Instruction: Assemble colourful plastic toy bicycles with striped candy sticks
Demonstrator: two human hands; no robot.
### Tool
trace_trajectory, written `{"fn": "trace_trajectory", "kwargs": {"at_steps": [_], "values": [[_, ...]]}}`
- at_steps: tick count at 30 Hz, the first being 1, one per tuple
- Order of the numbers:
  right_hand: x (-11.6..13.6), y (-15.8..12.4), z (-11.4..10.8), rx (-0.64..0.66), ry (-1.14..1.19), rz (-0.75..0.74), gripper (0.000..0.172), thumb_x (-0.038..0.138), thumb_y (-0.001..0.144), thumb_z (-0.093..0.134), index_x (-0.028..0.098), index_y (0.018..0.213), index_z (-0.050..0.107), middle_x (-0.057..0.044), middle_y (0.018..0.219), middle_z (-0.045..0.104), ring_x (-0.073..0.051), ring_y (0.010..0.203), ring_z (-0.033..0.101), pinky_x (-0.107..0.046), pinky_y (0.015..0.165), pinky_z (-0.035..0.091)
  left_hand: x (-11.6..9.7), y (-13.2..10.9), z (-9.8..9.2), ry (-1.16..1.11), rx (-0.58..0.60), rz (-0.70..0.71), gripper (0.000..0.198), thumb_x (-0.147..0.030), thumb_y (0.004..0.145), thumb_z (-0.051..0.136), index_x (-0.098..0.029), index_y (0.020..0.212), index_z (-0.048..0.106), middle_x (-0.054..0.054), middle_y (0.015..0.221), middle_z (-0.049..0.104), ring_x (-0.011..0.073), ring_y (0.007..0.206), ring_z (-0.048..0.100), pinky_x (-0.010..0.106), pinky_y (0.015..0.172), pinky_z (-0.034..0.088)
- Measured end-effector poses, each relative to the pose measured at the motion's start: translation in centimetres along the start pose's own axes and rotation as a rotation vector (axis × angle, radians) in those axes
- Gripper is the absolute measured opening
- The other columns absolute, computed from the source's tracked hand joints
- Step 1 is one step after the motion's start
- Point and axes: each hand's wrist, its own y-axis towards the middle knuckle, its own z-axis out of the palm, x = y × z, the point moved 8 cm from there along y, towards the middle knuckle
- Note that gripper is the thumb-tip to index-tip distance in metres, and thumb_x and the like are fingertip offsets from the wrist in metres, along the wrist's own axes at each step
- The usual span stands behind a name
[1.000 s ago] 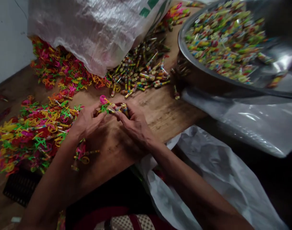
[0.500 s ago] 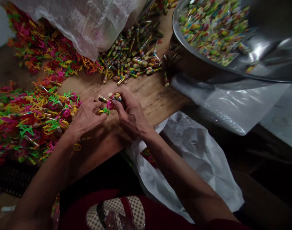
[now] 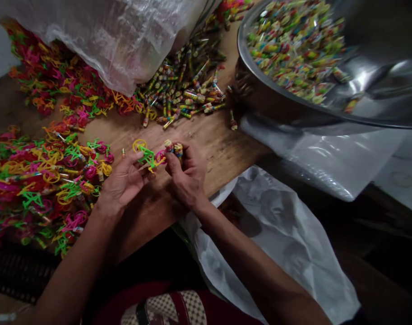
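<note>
A small plastic toy bicycle with a green frame, a yellow wheel and a pink wheel is held between my two hands. My left hand has its palm turned partly up, with thumb and fingers closed on the yellow-wheel end. My right hand is closed around several small printed candy tubes, and its thumb and fingertips meet the pink wheel. The tip of another small tube shows just beyond my left hand.
Finished-looking bicycles with tubes lie in a colourful pile at left. Behind are loose plastic parts, a clear plastic bag and a heap of tubes. A metal basin stands right, above plastic sheeting; a white sack hangs below.
My left hand has turned its palm upward. The toy bicycle, mostly hidden in my fingers before, now shows spread out between both hands. My right hand still holds the tubes.
</note>
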Motion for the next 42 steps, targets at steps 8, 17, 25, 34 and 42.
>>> {"fn": "trace_trajectory", "kwargs": {"at_steps": [8,17,25,34,42], "values": [[3.8,-1.4,1.2,0.036,-0.38,-0.475,0.02,0.017,0.098,0.052,0.022,0.116,0.057,-0.006,0.101,0.071,-0.018,0.092,0.07,-0.031,0.08,0.058,-0.6,-1.2,-1.2,0.093,-0.068,0.019,0.009,-0.015,0.08,0.068,-0.012,0.089,0.066,0.001,0.075,0.07,0.0091,0.054,0.063,0.017,0.047,0.051],[3.9,-0.9,-0.7,0.187,-0.285,-0.295,0.017,0.021,0.096,0.056,0.021,0.11,0.066,-0.006,0.097,0.072,-0.018,0.087,0.068,-0.031,0.078,0.055,-0.2,-1.4,-2.6,0.248,0.041,0.008,0.011,-0.016,0.075,0.075,-0.01,0.077,0.066,0.003,0.066,0.068,0.0105,0.05,0.062,0.019,0.047,0.052],[1.7,-0.5,1.0,0.466,-0.192,-0.142,0.016,0.026,0.096,0.055,0.019,0.095,0.069,-0.003,0.086,0.071,-0.015,0.081,0.066,-0.027,0.075,0.051,0.8,-1.3,-2.5,0.261,0.042,-0.043,0.013,-0.012,0.07,0.073,-0.01,0.082,0.068,0.004,0.071,0.071,0.0127,0.054,0.064,0.021,0.047,0.053],[2.7,-1.3,1.2,0.441,-0.18,-0.235,0.014,0.029,0.098,0.055,0.02,0.099,0.066,-0.002,0.086,0.069,-0.014,0.077,0.064,-0.026,0.071,0.05,1.2,-1.1,-1.3,0.157,0.181,-0.017,0.014,-0.018,0.068,0.076,-0.011,0.076,0.067,0.001,0.068,0.068,0.009,0.048,0.058,0.02,0.045,0.051],[3.3,-3.0,0.9,0.322,-0.169,-0.316,0.016,0.023,0.098,0.052,0.024,0.109,0.064,-0.004,0.094,0.07,-0.017,0.087,0.067,-0.03,0.078,0.055,2.3,-2.3,-0.6,0.198,0.245,-0.124,0.023,-0.031,0.068,0.079,-0.013,0.072,0.064,0.002,0.058,0.063,0.013,0.043,0.059,0.023,0.041,0.05]]}}
